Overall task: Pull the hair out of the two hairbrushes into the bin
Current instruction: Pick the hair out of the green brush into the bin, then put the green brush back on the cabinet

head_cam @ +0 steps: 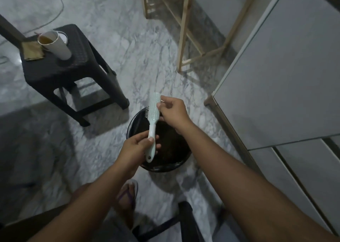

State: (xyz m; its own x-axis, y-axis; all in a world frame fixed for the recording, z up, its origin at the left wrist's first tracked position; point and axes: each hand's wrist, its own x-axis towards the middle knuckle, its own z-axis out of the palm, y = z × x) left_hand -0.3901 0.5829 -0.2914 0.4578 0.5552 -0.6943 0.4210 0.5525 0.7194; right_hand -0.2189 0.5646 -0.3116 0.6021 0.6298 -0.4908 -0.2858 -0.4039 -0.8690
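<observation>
A pale mint hairbrush point(154, 116) is held upright over a round black bin point(171, 166) on the marble floor. My left hand point(137, 147) grips the brush's handle near its lower end. My right hand point(172, 111) is at the brush's head, with fingertips pinched against the bristle side near the top. Whether any hair is between those fingers is too small to tell. The bin's inside looks dark. Only one hairbrush is in view.
A dark plastic stool point(62, 70) stands to the left, carrying a white tube-shaped container point(55, 45) and a tan cloth point(33, 51). A wooden frame point(184, 30) stands behind. A white cabinet point(281, 79) fills the right. My sandalled foot point(128, 194) is by the bin.
</observation>
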